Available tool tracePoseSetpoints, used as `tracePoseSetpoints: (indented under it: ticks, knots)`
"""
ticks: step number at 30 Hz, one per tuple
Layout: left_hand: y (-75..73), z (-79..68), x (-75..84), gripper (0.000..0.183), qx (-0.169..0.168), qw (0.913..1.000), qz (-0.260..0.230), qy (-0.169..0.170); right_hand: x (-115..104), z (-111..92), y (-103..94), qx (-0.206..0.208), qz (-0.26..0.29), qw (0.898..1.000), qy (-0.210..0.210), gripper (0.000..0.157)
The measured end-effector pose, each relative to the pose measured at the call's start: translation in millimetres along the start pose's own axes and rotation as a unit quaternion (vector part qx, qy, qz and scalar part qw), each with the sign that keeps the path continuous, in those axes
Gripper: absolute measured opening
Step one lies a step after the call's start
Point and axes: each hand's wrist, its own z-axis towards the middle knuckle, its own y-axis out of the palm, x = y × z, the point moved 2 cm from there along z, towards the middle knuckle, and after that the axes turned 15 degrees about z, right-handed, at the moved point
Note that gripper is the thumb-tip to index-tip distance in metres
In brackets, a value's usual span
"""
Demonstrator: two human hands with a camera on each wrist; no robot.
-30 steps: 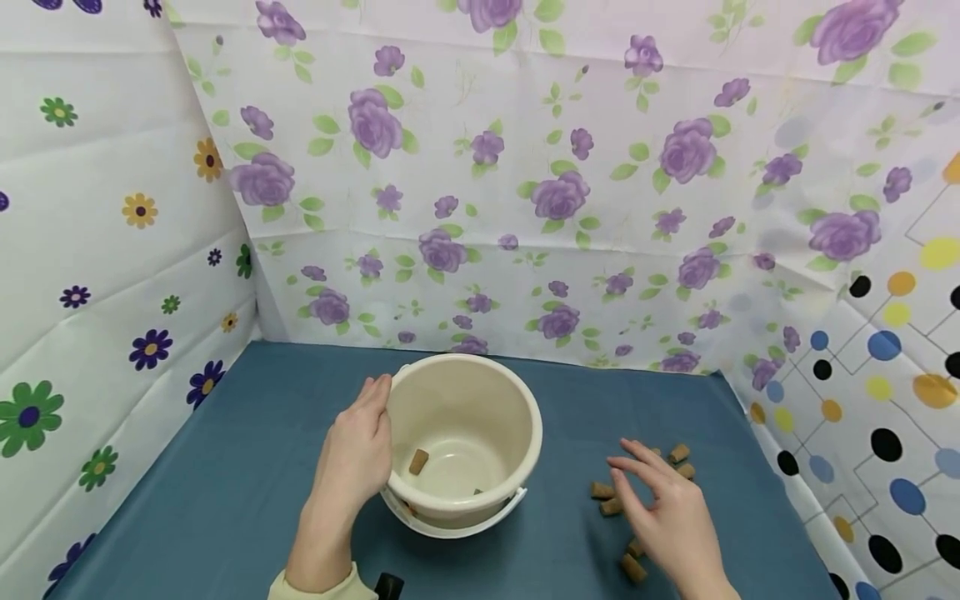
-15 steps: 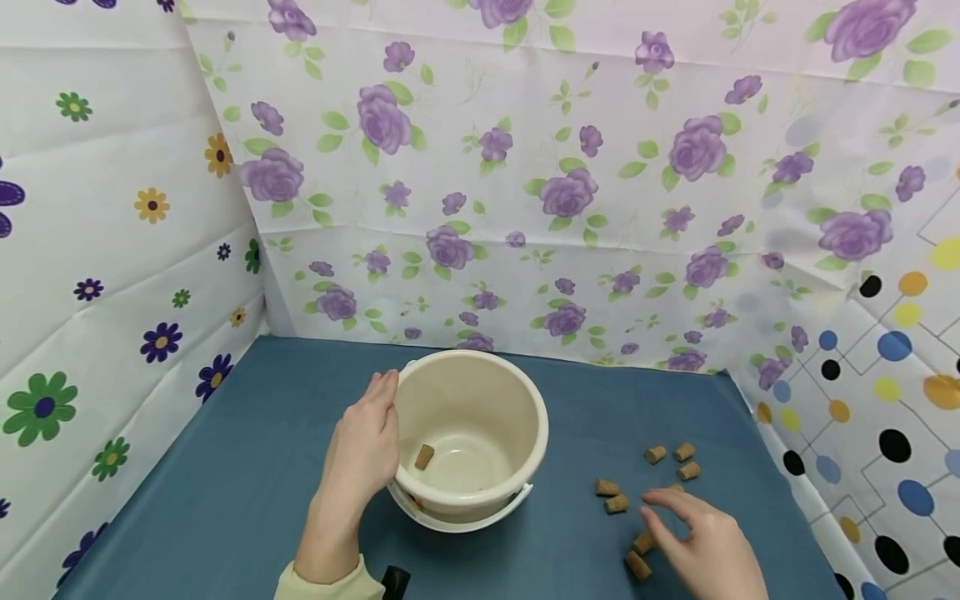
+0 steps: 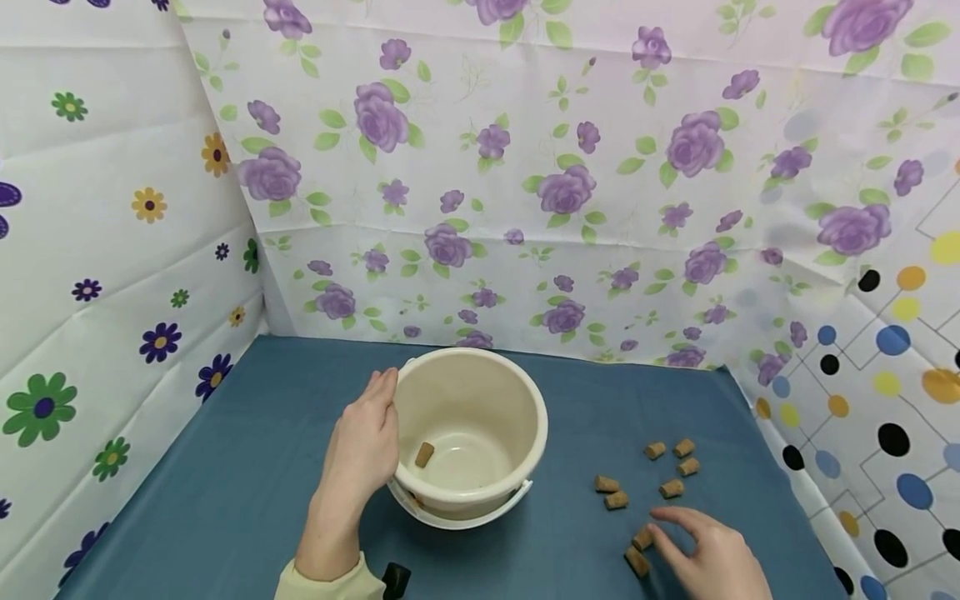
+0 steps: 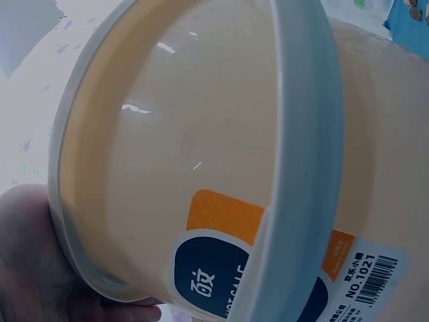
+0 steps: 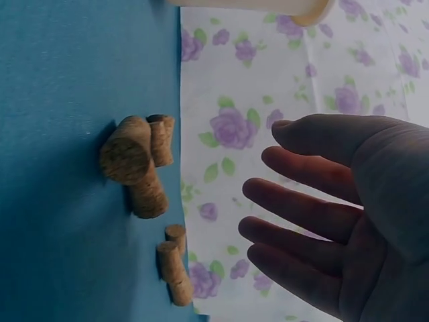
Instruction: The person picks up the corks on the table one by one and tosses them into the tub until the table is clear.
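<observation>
A cream bucket [image 3: 471, 425] stands mid-table, its white handle [image 3: 480, 522] lowered against the near side. One cork [image 3: 424, 454] shows on the bucket's inner floor. My left hand [image 3: 360, 450] rests along the left outer side with straight fingers at the rim; part of this hand [image 4: 27, 248] also shows beside the rim in the left wrist view. To the right, several loose corks lie on the cloth. My right hand [image 3: 712, 554] hovers by the two nearest, a cork [image 3: 642, 537] and another cork [image 3: 637, 562]. Its fingers are spread and hold nothing in the right wrist view.
A blue cloth [image 3: 300, 417] covers the table. Farther right lie several more corks, among them a pair with one cork [image 3: 607, 484] touching the other. Floral sheets [image 3: 517, 192] hang behind and at the sides. A black object [image 3: 395, 579] shows beside the left sleeve.
My right hand has drawn back to the right and toward me, uncovering the farther corks and coming close to the two nearest ones. The left hand stays at the bucket.
</observation>
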Motion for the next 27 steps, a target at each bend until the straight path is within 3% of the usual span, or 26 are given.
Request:
tracePoseSetpoints:
  ticks: [15,21,27]
  knots:
    - [-0.1,1.9,-1.2,0.05,0.011,0.9999,-0.004,0.01,11.4,1.4,9.1,-0.052,0.002,0.998,0.04,0.028]
    - [-0.2,1.6,-0.3,0.049,0.011,0.9999,-0.003,0.005,15.4,3.8,13.8,-0.096,-0.003,0.993,0.066,0.038]
    - [0.3,0.4,-1.0,0.049,0.01,0.9999,-0.002,0.005,20.1,5.0,16.6,-0.135,0.007,0.987,0.092,0.038]
